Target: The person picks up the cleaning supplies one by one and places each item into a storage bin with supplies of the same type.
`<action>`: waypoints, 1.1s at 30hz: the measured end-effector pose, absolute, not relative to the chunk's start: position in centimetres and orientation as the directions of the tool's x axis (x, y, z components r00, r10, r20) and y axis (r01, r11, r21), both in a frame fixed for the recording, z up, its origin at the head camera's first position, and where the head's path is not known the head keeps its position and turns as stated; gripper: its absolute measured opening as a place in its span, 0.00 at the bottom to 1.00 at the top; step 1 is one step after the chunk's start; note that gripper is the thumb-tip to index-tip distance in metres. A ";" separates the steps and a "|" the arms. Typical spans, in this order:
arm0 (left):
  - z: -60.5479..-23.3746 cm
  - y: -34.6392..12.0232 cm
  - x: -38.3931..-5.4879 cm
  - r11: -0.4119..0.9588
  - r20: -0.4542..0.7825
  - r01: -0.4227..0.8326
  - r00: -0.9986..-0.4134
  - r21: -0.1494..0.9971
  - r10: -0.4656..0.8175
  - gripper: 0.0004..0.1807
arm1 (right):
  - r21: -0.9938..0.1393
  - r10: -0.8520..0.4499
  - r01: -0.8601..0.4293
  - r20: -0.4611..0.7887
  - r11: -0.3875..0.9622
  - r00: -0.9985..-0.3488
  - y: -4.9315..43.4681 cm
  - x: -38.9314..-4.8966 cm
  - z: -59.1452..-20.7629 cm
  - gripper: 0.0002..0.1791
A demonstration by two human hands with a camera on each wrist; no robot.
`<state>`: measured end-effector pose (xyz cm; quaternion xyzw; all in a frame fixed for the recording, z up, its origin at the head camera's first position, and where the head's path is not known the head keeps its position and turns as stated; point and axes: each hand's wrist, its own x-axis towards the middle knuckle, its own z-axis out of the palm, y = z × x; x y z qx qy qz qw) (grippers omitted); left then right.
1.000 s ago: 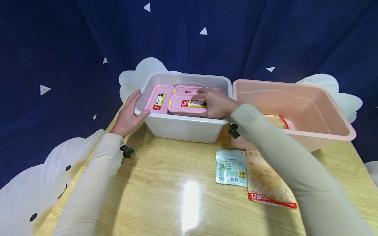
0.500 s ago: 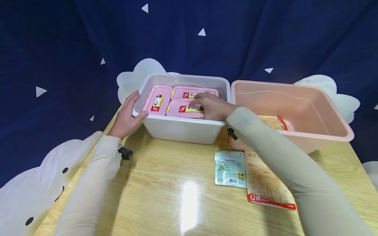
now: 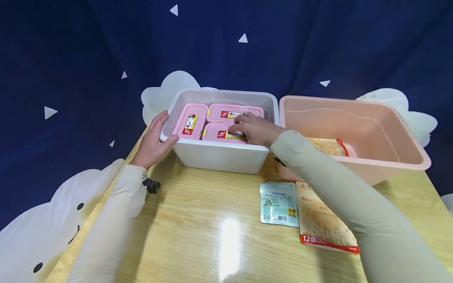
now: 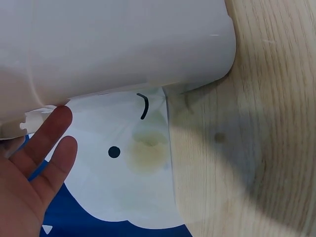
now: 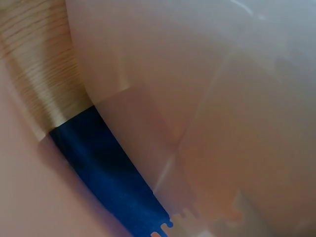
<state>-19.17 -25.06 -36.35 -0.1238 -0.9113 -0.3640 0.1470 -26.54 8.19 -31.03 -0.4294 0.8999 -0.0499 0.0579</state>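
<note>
Broadly, a navy curtain (image 3: 276,59) is seen behind a wooden counter (image 3: 191,220). On it, a peach tub (image 3: 364,129) is set just beside a white tub (image 3: 219,157). A tan pouch (image 3: 320,214) is laid in front of the peach tub. Three pink boxes (image 3: 182,118) are held in the white tub, whose left rim is touched by the left hand (image 3: 152,143), fingers nearly straight, grip relaxed. The front box (image 3: 218,135) is partly covered by the right hand (image 3: 258,129), fingers bent; whether its grip is closed on the box cannot be told. A teal packet (image 3: 278,203) is laid beside the pouch.
</note>
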 end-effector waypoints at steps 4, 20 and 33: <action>-36.4 -24.9 -19.1 0.699 0.363 0.332 -0.925 0.633 0.112 0.41 | -0.128 -0.752 -0.741 -0.085 0.659 -0.654 8.2 -26.4 -31.0 0.25; -36.6 -25.0 -19.2 0.716 0.363 0.333 -0.924 0.613 0.120 0.42 | -0.325 -0.676 -0.614 -0.128 0.720 -0.725 8.1 -26.9 -30.0 0.28; -37.0 -25.0 -20.5 0.726 0.320 0.320 -0.936 0.608 0.144 0.41 | -0.487 -0.510 -0.617 0.349 0.618 -0.786 23.4 -16.9 -26.7 0.18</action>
